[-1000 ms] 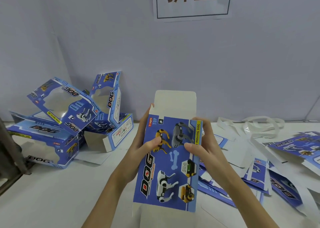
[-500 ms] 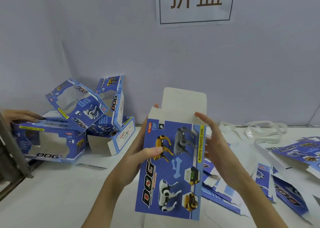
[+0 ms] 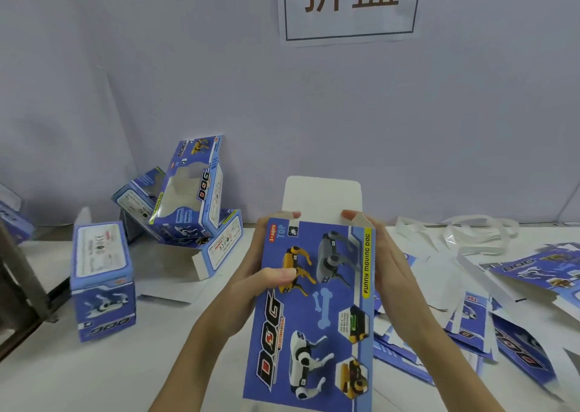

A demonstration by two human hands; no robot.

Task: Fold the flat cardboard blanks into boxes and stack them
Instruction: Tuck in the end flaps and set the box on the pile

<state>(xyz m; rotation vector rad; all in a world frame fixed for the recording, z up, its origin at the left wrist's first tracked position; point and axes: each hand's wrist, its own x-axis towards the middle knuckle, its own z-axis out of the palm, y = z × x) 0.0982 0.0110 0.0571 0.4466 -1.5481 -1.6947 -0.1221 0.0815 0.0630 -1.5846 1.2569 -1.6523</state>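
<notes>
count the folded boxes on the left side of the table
4, maybe more hidden: one upright box in front, two tilted boxes leaning at the wall, one lying box under them.

A pale lilac wall (image 3: 439,113) bearing a white paper sign (image 3: 350,5) with brown characters backs the white table (image 3: 78,377).

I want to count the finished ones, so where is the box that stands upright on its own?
In the head view the upright box stands on the table at the left, apart from the leaning pile of folded boxes behind it by the wall.
</notes>
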